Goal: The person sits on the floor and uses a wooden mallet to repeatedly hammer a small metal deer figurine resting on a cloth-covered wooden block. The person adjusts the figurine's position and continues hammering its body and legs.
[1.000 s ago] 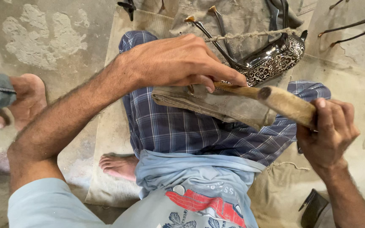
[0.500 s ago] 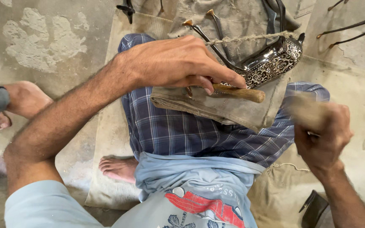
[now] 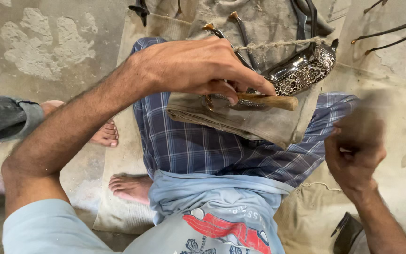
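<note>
Tool: a wooden-handled tool (image 3: 269, 100) lies across the folded cloth pad (image 3: 254, 124) on the person's lap, its handle pointing toward the right knee, its working end hidden under the fingers.
Left hand: the left hand (image 3: 198, 66) reaches over the lap with its grip closed on the wooden-handled tool, thumb and fingertips pinching it near the metal end.
Workpiece: an engraved metal piece (image 3: 301, 70), dark and shiny with a fine pattern, rests just beyond the tool at the far edge of the pad; a length of rough cord (image 3: 278, 44) runs across its top.
Right hand: the right hand (image 3: 355, 150) is raised beside the right knee, fingers curled shut around something motion-blurred above it; what it grips cannot be told.
Lap: blue checked trousers (image 3: 203, 150) under the pad, a pale blue printed shirt (image 3: 222, 211) nearer the camera.
Floor: the person sits on a worn beige mat (image 3: 128, 141) on a patchy concrete floor (image 3: 38, 47); their bare foot (image 3: 130, 187) rests near the mat's near-left corner.
Others: another person's foot (image 3: 102, 134) and grey trouser leg (image 3: 5, 117) sit at the mat's left edge.
Far edge: thin metal rods (image 3: 238, 28) lie on the mat beyond the workpiece; more long metal pieces (image 3: 391, 30) lie at the far right.
</note>
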